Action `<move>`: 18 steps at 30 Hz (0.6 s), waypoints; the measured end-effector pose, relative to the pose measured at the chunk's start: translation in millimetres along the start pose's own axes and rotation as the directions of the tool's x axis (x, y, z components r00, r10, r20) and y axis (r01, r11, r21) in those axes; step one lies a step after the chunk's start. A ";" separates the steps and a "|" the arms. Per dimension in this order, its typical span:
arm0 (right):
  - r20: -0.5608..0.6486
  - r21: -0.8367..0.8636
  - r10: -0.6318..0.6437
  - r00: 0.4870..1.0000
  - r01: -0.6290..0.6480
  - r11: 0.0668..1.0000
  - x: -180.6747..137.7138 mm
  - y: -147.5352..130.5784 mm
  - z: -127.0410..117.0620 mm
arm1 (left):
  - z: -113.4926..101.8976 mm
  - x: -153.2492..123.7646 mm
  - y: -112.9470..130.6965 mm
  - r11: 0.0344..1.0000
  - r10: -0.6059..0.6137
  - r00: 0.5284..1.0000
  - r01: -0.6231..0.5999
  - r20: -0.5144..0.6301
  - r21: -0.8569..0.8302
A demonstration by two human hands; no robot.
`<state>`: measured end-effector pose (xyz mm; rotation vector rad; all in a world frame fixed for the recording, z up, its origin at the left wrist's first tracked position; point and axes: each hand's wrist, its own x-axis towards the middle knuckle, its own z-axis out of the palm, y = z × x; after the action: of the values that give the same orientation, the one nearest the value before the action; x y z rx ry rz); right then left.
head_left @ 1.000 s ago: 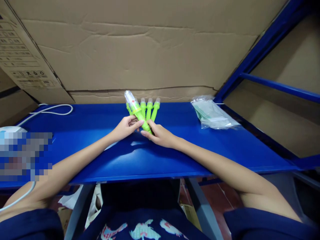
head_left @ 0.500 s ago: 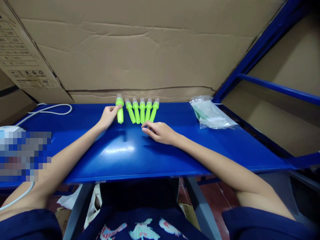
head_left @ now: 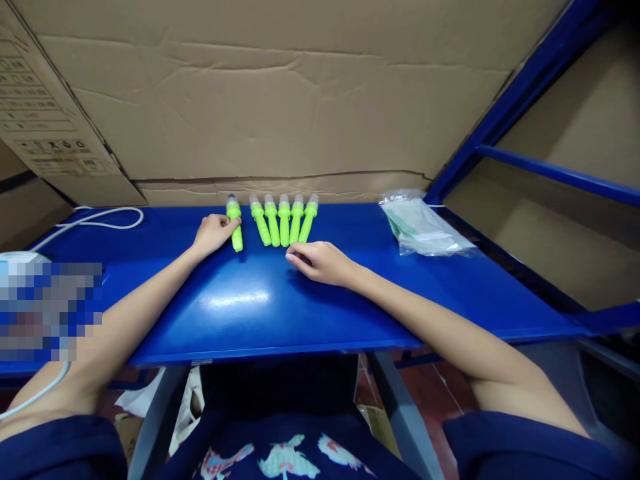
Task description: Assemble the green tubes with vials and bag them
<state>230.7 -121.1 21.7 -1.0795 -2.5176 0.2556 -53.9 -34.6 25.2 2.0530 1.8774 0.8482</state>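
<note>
My left hand (head_left: 216,232) is closed on a bright green light stick (head_left: 236,235) with a clear, dark-tipped cap, its thumb and fingers pinching the handle. This stick stands slightly apart, at the left of a row. Several like light sticks (head_left: 285,223) lie side by side on the blue table (head_left: 320,313), clear caps toward the back, handles drawn together toward me. Just in front of the row's near ends rests my right hand (head_left: 323,261), fingers curled in and thumb close to the index finger. I see nothing in it, and it is apart from the sticks.
A clear plastic bag (head_left: 425,227) with pale contents lies at the right. A white cable (head_left: 117,220) loops at the left, near a white object (head_left: 23,259) partly hidden by a blurred patch. Cardboard (head_left: 300,120) walls the back; a blue metal frame (head_left: 555,173) borders the right.
My left hand has moved slightly left and toward me with its light stick, lowering it to the table. The right hand has shifted a little right, its fingers curling closer together.
</note>
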 end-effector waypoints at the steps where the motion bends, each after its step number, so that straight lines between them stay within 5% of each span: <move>1: 0.004 -0.008 0.000 1.000 0.000 1.000 0.0 0.1 0.0 | -0.2 1.2 -1.5 0.999 0.003 1.000 -0.003 0.004 0.047; 10: 0.031 -0.075 -0.013 0.999 0.015 0.997 1.5 1.2 0.2 | 1.5 5.3 -4.1 0.961 -0.012 0.999 0.001 0.038 0.277; 18: 0.071 -0.093 -0.011 0.997 0.018 0.996 2.3 3.9 -0.3 | 9.0 -4.2 1.8 0.949 0.235 0.966 -0.251 0.103 0.189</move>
<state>232.0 -116.8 21.3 -1.1053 -2.6218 0.1764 -47.4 -37.1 17.8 2.4413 1.7548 0.6394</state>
